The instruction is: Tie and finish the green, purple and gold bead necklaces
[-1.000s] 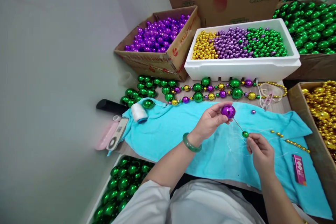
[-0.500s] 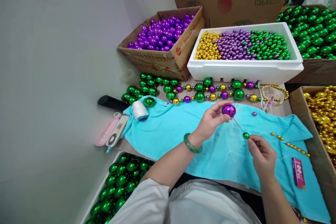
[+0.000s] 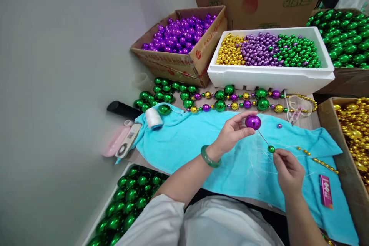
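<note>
A large shiny purple bead [image 3: 253,122] is held between the thumb and fingers of my left hand [image 3: 232,131], above a turquoise towel [image 3: 184,142]. My right hand [image 3: 289,169] pinches a thin needle [image 3: 263,137] just behind a small green bead [image 3: 271,149] threaded on it. The needle's far end meets the underside of the purple bead; whether it is inside the hole I cannot tell. Fine clear thread lies in loose loops on the towel below. One small purple bead [image 3: 279,126] rests on the towel beyond my hands.
Behind the towel lies a strung bead garland [image 3: 220,105]. A white foam box [image 3: 271,73] of small beads and a carton [image 3: 164,61] of purple beads stand at the back. A thread spool [image 3: 153,118] is left; gold beads fill a carton [image 3: 338,130] right, near a pink packet [image 3: 325,191].
Both hands keep their grips, and the needle stays at the purple bead. The view has shifted slightly; otherwise little differs.
</note>
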`<state>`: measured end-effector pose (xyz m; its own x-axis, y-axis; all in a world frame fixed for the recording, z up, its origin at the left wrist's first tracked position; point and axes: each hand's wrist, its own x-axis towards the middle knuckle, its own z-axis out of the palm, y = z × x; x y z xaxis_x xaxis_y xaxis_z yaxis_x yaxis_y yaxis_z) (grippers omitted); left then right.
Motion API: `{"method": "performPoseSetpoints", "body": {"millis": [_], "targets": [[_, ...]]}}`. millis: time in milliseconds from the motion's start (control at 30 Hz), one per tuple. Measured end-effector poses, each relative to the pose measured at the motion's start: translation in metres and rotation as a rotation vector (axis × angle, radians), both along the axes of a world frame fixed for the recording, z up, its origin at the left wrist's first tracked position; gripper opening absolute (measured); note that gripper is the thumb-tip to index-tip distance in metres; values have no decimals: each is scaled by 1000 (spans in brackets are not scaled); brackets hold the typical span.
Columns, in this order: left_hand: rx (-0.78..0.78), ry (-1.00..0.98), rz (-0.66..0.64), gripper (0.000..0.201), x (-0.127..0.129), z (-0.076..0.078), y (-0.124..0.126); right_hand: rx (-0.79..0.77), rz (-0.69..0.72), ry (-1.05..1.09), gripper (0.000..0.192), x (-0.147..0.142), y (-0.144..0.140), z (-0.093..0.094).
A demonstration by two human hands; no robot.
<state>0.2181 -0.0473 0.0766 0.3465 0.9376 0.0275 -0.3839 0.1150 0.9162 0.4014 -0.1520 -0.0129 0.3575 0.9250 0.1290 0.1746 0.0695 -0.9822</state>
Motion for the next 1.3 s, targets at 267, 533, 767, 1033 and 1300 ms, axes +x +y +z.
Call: {"method": "performPoseSetpoints", "body": {"millis": [267, 533, 767, 1033, 1300], "targets": [[-35, 143, -208, 54, 0, -1, -6, -14, 31, 56, 11, -2, -2, 6], [545, 968, -214, 48, -22, 18, 59, -101, -18, 274, 19, -4, 4, 6], [577, 1574, 264, 33, -37, 54, 245, -265, 57, 282, 30, 5, 8, -19], [424, 1736, 229, 32, -11, 36, 296, -224, 112, 247, 25, 5, 22, -13], [509, 1346, 409, 29, -1, 48, 263, -178, 112, 317, 19, 8, 23, 5]]}}
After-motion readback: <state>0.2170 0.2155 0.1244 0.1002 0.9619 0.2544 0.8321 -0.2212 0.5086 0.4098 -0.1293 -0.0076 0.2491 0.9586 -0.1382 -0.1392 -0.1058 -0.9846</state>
